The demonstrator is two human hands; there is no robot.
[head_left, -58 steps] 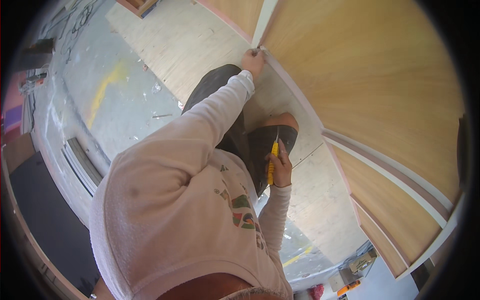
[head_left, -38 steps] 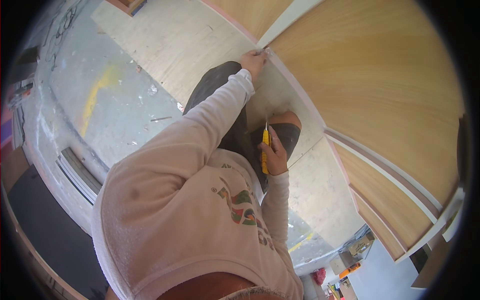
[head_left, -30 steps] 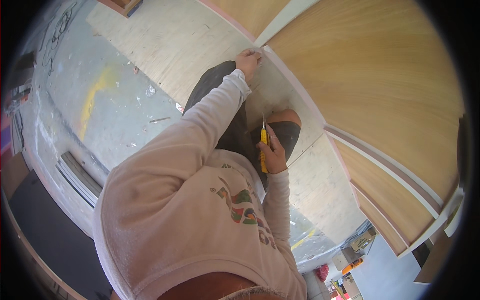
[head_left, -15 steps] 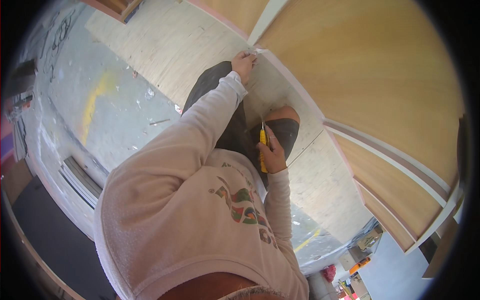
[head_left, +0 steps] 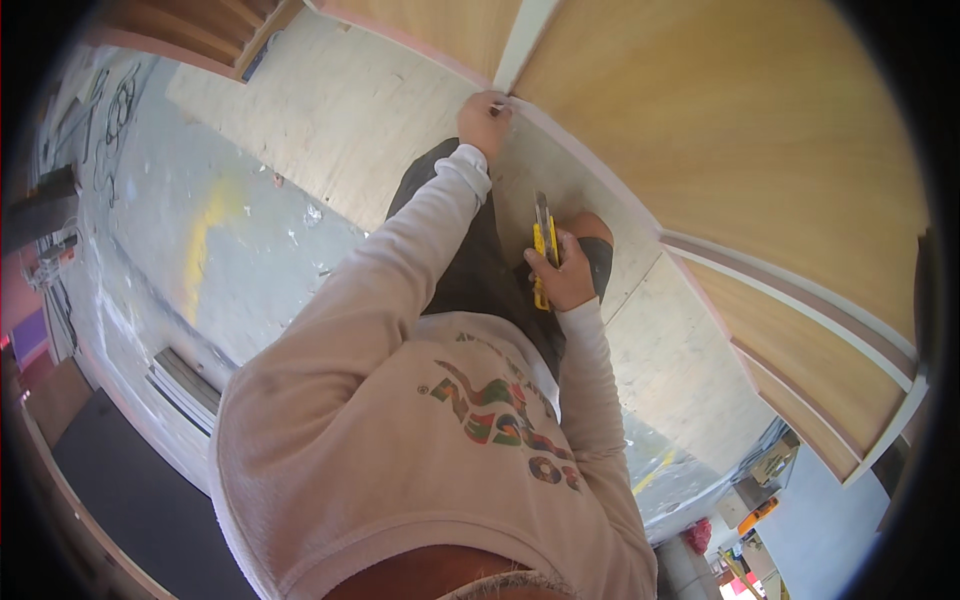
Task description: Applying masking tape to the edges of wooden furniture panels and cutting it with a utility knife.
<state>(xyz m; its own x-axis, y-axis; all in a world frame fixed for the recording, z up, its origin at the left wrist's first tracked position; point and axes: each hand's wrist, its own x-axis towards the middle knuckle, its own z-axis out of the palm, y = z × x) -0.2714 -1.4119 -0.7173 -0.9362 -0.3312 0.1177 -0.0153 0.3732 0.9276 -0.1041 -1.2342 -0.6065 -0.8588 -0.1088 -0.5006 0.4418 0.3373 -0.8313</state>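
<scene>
My left hand is stretched far forward, its fingers pinched together at the pale pinkish edge strip of a wooden panel. Something small and whitish shows at the fingertips, too little of it to name. Nearer to my body, my right hand is wrapped around a yellow utility knife. The metal blade sticks out of the knife's front end and points away from me, apart from the panel.
Under the panel's edge lies a pale plywood sheet on a paint-stained grey floor. Grey strips are stacked at the left. An orange tool and other clutter lie at the lower right. A brown wooden piece stands at the far left.
My right hand has moved a little forward and right, bringing the knife out over the plywood with its blade more visible. The white piece at my left fingertips shows less now.
</scene>
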